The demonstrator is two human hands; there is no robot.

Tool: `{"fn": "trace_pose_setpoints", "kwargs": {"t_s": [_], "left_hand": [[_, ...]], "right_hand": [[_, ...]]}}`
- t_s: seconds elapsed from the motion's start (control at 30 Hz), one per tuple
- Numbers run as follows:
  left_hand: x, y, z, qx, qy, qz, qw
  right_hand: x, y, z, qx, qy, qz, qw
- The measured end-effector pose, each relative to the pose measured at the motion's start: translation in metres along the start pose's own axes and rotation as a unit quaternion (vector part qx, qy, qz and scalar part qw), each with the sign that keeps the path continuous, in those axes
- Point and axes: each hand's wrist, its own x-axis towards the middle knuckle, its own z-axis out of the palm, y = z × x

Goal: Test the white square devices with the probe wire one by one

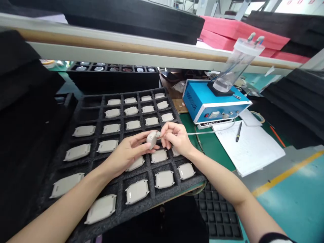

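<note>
My left hand [133, 146] is closed around a beige watch case [152, 139], held edge-on above the foam tray [149, 202]. My right hand [176, 136] pinches a small fitting [158, 134] against the edge of this case. From the right hand a thin clear tube [207, 132] runs to the front of a blue box [215, 98]. Below both hands, beige watch cases [164, 179] lie in most of the visible tray compartments. The exact join between fitting and case is too small to make out.
On the blue box stands a clear cylinder [233, 67]. Papers [249, 148] with a pen [238, 131] lie to the right. Stacked black foam [22, 111] rises at left. A shelf edge [126, 49] crosses behind; another tray [220, 212] sits below the table.
</note>
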Motion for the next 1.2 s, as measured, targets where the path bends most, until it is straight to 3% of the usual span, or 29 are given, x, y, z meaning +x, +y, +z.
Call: {"fn": "trace_pose_setpoints", "kwargs": {"t_s": [1.2], "left_hand": [[-0.0003, 0.0029, -0.0027, -0.053, -0.02, -0.012, 0.998]], "right_hand": [[-0.002, -0.0037, 0.0019, -0.012, -0.005, 0.017, 1.0]]}}
